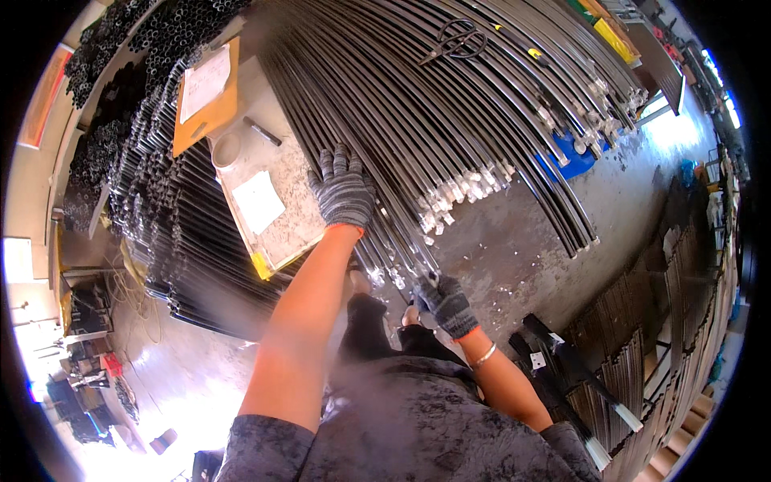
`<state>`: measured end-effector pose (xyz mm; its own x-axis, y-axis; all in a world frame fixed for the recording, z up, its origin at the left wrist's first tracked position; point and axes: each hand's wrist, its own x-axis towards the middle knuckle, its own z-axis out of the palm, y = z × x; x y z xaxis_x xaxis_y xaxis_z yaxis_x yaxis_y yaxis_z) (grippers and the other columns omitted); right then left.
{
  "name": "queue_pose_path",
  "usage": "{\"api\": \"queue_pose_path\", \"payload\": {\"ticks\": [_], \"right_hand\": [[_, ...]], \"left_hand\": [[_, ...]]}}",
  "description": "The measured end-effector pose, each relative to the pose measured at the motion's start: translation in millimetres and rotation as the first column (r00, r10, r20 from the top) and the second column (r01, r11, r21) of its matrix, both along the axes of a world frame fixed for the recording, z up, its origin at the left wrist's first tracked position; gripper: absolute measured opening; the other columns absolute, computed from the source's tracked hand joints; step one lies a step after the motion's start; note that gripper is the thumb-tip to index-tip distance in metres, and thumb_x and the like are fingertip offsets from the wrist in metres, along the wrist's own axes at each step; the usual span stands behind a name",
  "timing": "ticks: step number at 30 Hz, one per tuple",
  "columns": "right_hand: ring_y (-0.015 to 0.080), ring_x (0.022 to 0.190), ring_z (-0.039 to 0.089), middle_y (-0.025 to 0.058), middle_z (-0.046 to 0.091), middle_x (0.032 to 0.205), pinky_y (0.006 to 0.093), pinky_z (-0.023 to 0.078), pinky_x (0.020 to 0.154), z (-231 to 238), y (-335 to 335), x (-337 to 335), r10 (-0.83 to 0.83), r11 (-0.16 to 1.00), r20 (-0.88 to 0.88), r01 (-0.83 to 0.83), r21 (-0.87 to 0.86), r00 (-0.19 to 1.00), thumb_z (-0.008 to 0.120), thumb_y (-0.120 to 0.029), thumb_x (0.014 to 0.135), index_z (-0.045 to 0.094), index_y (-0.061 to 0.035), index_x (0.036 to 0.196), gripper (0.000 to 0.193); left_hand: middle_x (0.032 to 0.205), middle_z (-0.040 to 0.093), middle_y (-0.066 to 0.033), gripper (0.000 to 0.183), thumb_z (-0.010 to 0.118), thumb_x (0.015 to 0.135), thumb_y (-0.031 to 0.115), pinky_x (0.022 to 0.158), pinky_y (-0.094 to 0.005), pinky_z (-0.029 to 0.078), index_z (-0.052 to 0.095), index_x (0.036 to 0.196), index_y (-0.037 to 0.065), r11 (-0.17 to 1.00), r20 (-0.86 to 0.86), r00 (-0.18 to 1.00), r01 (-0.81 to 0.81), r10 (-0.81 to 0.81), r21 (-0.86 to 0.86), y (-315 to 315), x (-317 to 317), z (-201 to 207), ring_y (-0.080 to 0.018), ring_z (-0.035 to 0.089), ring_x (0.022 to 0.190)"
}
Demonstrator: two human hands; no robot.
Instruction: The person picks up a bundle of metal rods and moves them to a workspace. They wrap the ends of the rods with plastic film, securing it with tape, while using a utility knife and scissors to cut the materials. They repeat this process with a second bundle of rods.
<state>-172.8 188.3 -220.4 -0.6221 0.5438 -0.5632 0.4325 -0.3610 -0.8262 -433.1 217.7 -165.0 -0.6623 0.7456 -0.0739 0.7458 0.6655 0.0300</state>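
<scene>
Long dark metal tubes (353, 96) lie side by side in a wide bundle before me. Clear plastic wrapping (462, 191) covers many of their near ends. My left hand (344, 191), in a grey striped knit glove, rests flat on the tubes with its fingers spread, beside a pale board. Lower and to the right, my right hand (446, 305) wears a matching glove. Its fingers are curled around the near end of a metal tube (424, 261), though the fingertips are partly hidden.
On the pale board (301, 213) lie a white paper (258, 202), a tape roll (226, 150), a black marker (263, 131) and an orange clipboard (207, 100). Black scissors (456, 40) and a yellow-black knife (522, 44) rest on the tubes. More tubes (144, 193) are stacked left.
</scene>
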Motion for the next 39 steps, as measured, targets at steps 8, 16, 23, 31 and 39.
{"api": "queue_pose_path", "payload": {"ticks": [8, 16, 23, 31, 39], "right_hand": [[0.0189, 0.087, 0.055, 0.0116, 0.057, 0.099, 0.0334, 0.047, 0.077, -4, 25, 15, -0.005, 0.913, -0.092, 0.042, 0.405, 0.996, 0.063, -0.017, 0.084, 0.057, -0.0018, 0.105, 0.027], [0.0332, 0.088, 0.061, 0.0214, 0.063, 0.098, 0.0395, 0.047, 0.08, 20, 27, -44, 0.063, 0.695, 0.036, -0.07, 0.716, 0.997, 0.055, -0.023, 0.09, 0.058, 0.0025, 0.108, 0.031], [0.034, 0.099, 0.057, 0.0195, 0.057, 0.116, 0.0435, 0.047, 0.08, -38, 28, -12, 0.177, 0.659, -0.04, -0.088, 0.747, 0.983, 0.063, -0.023, 0.079, 0.054, -0.0001, 0.115, 0.043], [0.0329, 0.077, 0.063, 0.017, 0.065, 0.086, 0.0398, 0.05, 0.068, 43, 25, 21, 0.313, 0.359, 0.05, -0.167, 0.918, 0.948, 0.057, -0.016, 0.088, 0.061, 0.0012, 0.094, 0.019], [0.0273, 0.084, 0.06, 0.013, 0.064, 0.098, 0.0371, 0.047, 0.074, -68, 70, -44, -0.013, 0.968, -0.132, 0.046, 0.245, 0.991, 0.055, -0.017, 0.087, 0.057, -0.0022, 0.107, 0.025]], "left_hand": [[0.146, 0.031, -0.0106, 0.046, 0.048, 0.086, 0.033, 0.109, -0.056, 0.014, 0.049, 0.13, 0.02, 0.988, -0.039, 0.999, 0.024, -0.018, 0.156, -10, -3, -11, -0.0277, 0.023, 0.137], [0.142, 0.036, -0.014, 0.06, 0.053, 0.083, 0.047, 0.108, -0.0549, 0.016, 0.046, 0.131, 0.01, 0.85, -0.18, 0.974, 0.208, -0.136, 0.483, -12, -5, -23, -0.0306, 0.028, 0.135], [0.141, 0.037, -0.0156, 0.059, 0.051, 0.085, 0.039, 0.111, -0.0459, 0.018, 0.043, 0.134, 0.006, 0.91, -0.174, 0.95, 0.301, -0.26, 0.284, 2, -1, -14, -0.0296, 0.03, 0.133], [0.14, 0.039, -0.0149, 0.058, 0.051, 0.082, 0.035, 0.112, -0.0454, 0.017, 0.046, 0.13, 0.003, 0.905, -0.147, 0.958, 0.283, -0.247, 0.318, 0, -4, -16, -0.0308, 0.033, 0.131], [0.112, 0.054, -0.0205, 0.036, 0.057, 0.07, 0.021, 0.107, -0.0491, 0.026, 0.06, 0.099, 0.0, 0.774, -0.189, 0.934, 0.357, -0.303, 0.523, 1, -8, -24, -0.036, 0.043, 0.118]]}}
